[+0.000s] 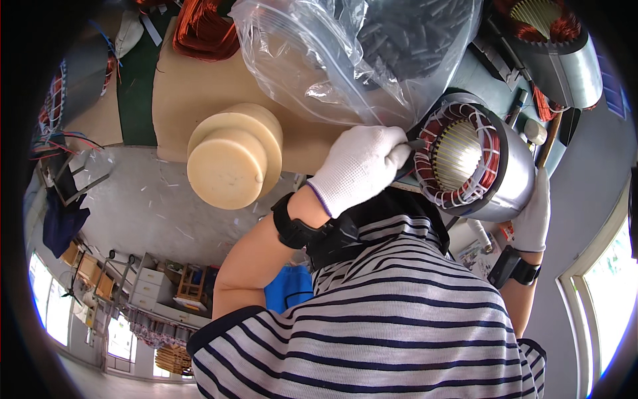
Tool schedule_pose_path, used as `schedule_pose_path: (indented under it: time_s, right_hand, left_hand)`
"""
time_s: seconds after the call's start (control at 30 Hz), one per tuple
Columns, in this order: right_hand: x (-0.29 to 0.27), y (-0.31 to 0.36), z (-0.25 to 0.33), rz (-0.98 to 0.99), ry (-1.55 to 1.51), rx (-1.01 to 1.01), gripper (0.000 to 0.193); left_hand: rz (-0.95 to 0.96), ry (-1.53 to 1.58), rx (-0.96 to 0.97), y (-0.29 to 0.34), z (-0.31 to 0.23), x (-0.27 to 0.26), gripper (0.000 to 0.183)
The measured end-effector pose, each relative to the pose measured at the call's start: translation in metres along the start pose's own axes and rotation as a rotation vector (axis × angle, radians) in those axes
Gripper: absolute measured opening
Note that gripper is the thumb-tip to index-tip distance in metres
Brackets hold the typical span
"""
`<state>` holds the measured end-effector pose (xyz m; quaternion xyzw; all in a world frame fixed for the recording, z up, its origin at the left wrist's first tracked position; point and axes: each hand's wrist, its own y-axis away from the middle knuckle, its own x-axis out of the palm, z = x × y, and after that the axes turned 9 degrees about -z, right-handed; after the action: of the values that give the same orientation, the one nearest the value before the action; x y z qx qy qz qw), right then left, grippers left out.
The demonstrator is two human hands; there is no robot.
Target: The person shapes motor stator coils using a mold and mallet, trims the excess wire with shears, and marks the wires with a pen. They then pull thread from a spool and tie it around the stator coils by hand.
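A motor stator [515,169] lies on its side at the bench's near right edge, its bore facing left. Red copper windings laced with white cord ring its opening. My left hand [362,159], in a white knit glove, pinches a thin dark piece [417,144] at the left rim of the windings; what kind of piece cannot be made out. My right hand [533,216], gloved too, lies along the stator's right outer side with its fingers stretched out; their tips are partly hidden. A clear plastic bag [319,60] holding dark small pieces sits just beyond my left hand.
A stepped cream-coloured cylinder [229,169] stands at the bench's near edge, left of my left hand. Copper wire coils [205,30] lie at the back. Another stator [565,70] stands far right, near a wooden stick [550,143]. Drawers [149,286] stand behind on the left.
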<state>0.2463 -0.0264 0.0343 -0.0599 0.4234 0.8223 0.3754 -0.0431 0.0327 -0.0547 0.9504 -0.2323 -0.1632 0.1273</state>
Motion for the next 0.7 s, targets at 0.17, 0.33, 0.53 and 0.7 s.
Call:
schedule_pose_path:
  time_s: [0.17,0.33,0.53,0.7]
  right_hand:
    - [-0.020,-0.009,-0.011,0.096,0.879,-0.789,0.042]
    - [-0.006,-0.010,-0.011,-0.072,0.410,-0.413,0.039]
    - [-0.006,-0.007,-0.015,-0.107,0.224,-0.290,0.038]
    - [-0.006,-0.006,-0.001,0.009,-0.033,0.142,0.039]
  left_hand:
    - [0.040,-0.126,-0.002,-0.009,-0.002,0.012,0.018]
    - [0.029,-0.352,0.074,-0.018,0.005,0.024,0.020]
    - [0.025,-0.235,0.003,-0.004,0.001,0.021,0.019]
    - [0.125,0.725,-0.085,-0.007,-0.036,0.023,0.027]
